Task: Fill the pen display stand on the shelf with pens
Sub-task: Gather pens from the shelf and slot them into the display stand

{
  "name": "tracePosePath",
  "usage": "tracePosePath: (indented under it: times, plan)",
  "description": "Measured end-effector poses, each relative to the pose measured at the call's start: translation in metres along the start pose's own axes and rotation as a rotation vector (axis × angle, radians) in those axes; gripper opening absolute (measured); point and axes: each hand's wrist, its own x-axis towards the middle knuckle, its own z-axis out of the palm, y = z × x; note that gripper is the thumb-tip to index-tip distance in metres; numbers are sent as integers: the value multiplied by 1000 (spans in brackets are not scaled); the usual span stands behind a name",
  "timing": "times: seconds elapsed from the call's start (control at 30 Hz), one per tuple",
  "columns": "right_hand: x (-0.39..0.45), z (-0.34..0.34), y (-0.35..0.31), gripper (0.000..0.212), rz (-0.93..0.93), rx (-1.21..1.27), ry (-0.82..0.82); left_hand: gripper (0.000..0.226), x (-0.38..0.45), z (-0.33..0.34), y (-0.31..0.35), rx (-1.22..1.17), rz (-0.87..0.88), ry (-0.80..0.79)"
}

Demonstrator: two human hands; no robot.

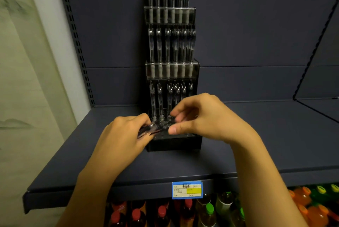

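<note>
A pale wall (20,61) closes off the left, and beside it a dark blue shelf (256,144) runs right under a matching back panel. The left hand (121,135) comes first, its fingers curled round a small bundle of pens (148,131) held just left of the stand (172,79). The stand sits mid-shelf against the panel; its top two tiers look full, while the near bottom tier has pens on the left and open holes nearer the front. The right hand (201,118) hovers over that tier, thumb and forefinger closing on the end of one pen in the bundle. To do this well, draw one pen free, turn it upright and seat it squarely in an empty hole without knocking its neighbours. Below the shelf edge hang a price tag (187,190) and rows of bottles (220,212).
</note>
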Motion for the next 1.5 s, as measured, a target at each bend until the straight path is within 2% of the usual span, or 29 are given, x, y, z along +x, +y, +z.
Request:
tracePosePath:
  times: [0.1, 0.27, 0.43, 0.53, 0.63, 0.9, 1.1, 1.3, 1.5]
  plan:
    - [0, 12, -3, 37, -78, 94, -132, 16, 2, 1, 4, -17, 14, 4]
    - [6, 21, 2, 20, -113, 280, -91, 17, 2, 4, 6, -90, 16, 5]
    - [6, 20, 4, 31, -153, 287, -125, 27, 3, 2, 5, -131, 26, 27]
    - [7, 22, 6, 26, -156, 333, -111, 17, 3, 2, 5, -121, 31, 23]
    - [6, 19, 7, 20, -157, 402, -74, 18, 2, 4, 5, -99, 38, 24]
    - [7, -10, 16, 17, -316, 707, 190, 26, 0, 4, 0, -50, 47, 75]
    - [14, -26, 15, 13, -288, 824, 393, 22, 0, 7, -1, -41, 41, 62]
    - [26, -37, 16, 13, -216, 588, 652, 23, -1, 8, -1, 7, 40, 52]
    - [39, -33, 28, 17, -149, 391, 674, 23, -2, 8, -1, 12, 41, 34]
